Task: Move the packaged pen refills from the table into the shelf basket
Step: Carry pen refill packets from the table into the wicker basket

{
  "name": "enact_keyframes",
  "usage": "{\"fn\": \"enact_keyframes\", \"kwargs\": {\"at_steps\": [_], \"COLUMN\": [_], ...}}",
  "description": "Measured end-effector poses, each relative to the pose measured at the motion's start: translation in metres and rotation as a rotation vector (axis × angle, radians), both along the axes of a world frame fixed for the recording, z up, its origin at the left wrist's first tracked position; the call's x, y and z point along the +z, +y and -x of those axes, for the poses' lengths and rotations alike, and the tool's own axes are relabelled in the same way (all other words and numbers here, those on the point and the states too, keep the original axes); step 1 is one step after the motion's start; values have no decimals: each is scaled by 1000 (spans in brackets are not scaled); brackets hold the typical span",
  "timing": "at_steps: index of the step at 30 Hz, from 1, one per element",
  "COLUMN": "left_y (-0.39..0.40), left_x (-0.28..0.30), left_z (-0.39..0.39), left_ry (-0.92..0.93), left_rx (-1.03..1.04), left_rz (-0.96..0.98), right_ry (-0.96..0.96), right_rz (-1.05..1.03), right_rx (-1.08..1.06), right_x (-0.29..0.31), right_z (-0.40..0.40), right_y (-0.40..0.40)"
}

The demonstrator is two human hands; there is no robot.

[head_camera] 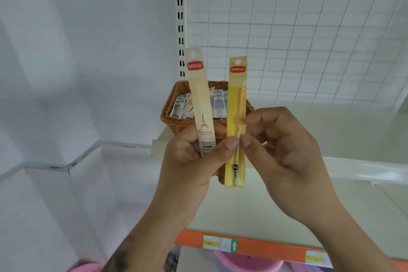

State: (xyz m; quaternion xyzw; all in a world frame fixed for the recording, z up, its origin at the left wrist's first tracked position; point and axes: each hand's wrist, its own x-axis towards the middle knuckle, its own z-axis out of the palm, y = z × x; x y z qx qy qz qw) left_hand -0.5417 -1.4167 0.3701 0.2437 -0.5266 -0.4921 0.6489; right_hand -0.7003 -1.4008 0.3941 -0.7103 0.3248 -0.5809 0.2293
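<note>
I stand in front of the shelf and I hold two packaged refills up in the air, both upright, side by side and a little apart at the top. My left hand [194, 157] has its fingers curled around the lower part of the cream packet [201, 104], the one with a tower drawing on it. The thumb of this hand also reaches across and presses on the yellow packet [236, 117]. My right hand [284, 150] pinches the same yellow packet from the other side, with thumb and first finger closed on its edge; the other fingers of this hand are loosely bent and hold nothing that I can see.

The wicker basket [174, 121] sits on the white shelf [331, 130], just behind my hands and lower than the tops of the packets. Inside it several other packets [183, 106] already lie, so I judge a good part of the work is done. How many they are I cannot count, because my packets cover the middle of the basket.

These two are not yet in the basket; they are above and in front of it. What is left for them is to bring them forward over the rim and let go. The table is not in view, so I cannot tell if more refills wait there.
</note>
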Motion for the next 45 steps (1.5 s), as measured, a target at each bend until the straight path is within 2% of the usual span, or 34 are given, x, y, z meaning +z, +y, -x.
{"fn": "enact_keyframes", "kwargs": {"at_steps": [3,6,8,13,17,19,24,28,32,36,40,45], "left_y": [-6,-11,-12,-12,-13,-14,-18,-17,-15,-13,-7,-6], "left_x": [10,13,10,1,-3,-2,-2,-2,-4,-6,-3,0], "left_z": [-6,-15,-19,-28,-32,-33,-35,-31,-26,-22,-17,-23], "left_ry": [-42,-46,-45,-84,-33,25,73,79,136,113,-19,-170], "left_rx": [43,62,60,23,22,26,27,16,14,53,122,205], "left_rz": [-5,-102,-160,-190,-201,-233,-277,-286,-258,-167,-128,-16], "right_ry": [116,80,159,503,918,981,856,581,330,329,309,274], "right_rz": [41,-29,-123,-257,-294,-285,-240,-42,170,197,262,300], "right_rx": [-81,-198,-287,-378,-424,-471,-484,-537,-372,-244,-252,-261], "right_x": [17,44,61,75,69,65,60,52,25,-12,-29,-24], "right_z": [-4,-8,-9,-11,-13,-14,-9,-6,-19,-31,-37,-37], "right_y": [-9,-39,-71,-124,-139,-141,-134,-103,-42,-16,-20,-29]}}
